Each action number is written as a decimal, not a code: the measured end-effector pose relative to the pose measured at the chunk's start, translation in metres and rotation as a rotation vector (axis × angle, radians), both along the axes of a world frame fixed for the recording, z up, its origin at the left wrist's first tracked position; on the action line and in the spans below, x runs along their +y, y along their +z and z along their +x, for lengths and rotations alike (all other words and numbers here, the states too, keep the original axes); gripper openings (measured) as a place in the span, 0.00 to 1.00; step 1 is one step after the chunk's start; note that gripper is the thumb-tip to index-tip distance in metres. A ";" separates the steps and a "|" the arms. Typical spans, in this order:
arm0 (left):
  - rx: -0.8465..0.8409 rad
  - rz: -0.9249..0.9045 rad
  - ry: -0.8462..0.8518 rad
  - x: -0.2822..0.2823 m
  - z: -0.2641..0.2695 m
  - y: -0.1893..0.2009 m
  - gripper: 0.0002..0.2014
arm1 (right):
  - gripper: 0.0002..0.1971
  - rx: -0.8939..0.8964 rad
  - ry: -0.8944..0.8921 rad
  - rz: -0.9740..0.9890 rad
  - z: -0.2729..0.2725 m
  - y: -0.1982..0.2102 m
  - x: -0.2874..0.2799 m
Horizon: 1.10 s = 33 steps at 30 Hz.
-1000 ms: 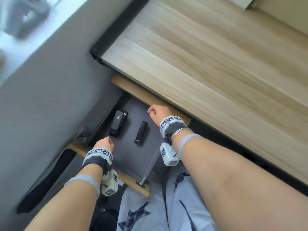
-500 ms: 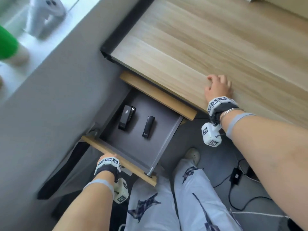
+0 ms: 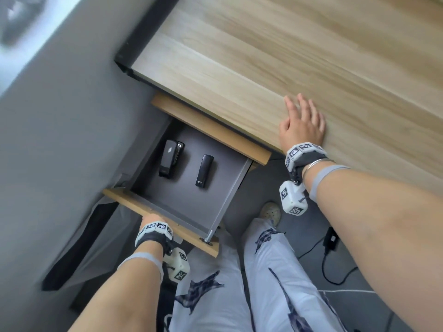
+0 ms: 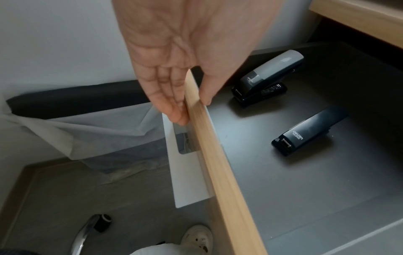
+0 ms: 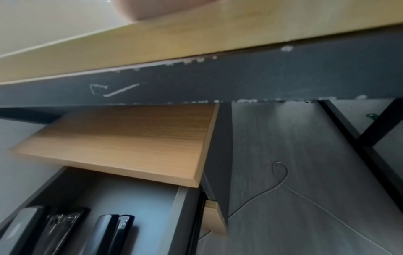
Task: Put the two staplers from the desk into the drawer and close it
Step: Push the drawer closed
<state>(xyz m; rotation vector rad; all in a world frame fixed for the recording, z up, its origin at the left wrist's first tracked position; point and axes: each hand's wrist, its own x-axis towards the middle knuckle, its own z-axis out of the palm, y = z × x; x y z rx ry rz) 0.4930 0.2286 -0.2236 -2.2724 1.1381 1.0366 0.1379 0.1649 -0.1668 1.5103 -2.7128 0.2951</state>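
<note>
A wide pale wooden desk [image 3: 287, 58] fills the upper right of the head view. Below its near edge, an open drawer [image 3: 182, 195] with a dark grey floor sticks out toward the seated person, whose patterned trousers [image 3: 271, 283] show at the bottom.

Both staplers already lie inside the drawer, side by side and apart, neither touching a hand. The larger stapler [image 3: 170, 158] sits to the left and the slimmer stapler [image 3: 204, 170] to its right.

One second ago the right hand [image 3: 302, 125] was down in the drawer beside the slimmer stapler. Half a second ago it had come up to the desk edge, and now it rests flat on the desktop, fingers straight and slightly spread, holding nothing.

The left hand [image 4: 185, 57] has moved from the drawer's inside to its wooden front panel [image 4: 220, 172]. Its fingers [image 4: 172, 101] lie straight against the outer face, while the thumb [image 4: 209, 86] hooks over the top edge, pinching the panel.

This suggests the placing is finished and only the closing remains. The drawer looks almost fully open, so a steady push from the left hand should complete the task.
</note>
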 end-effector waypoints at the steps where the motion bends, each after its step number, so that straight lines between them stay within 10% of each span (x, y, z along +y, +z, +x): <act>1: 0.006 0.024 -0.021 -0.005 -0.003 -0.001 0.20 | 0.28 -0.001 -0.001 -0.006 0.000 0.000 -0.001; 33: 0.396 -0.155 0.237 -0.137 -0.122 -0.025 0.45 | 0.29 0.018 -0.006 0.002 0.003 0.005 -0.001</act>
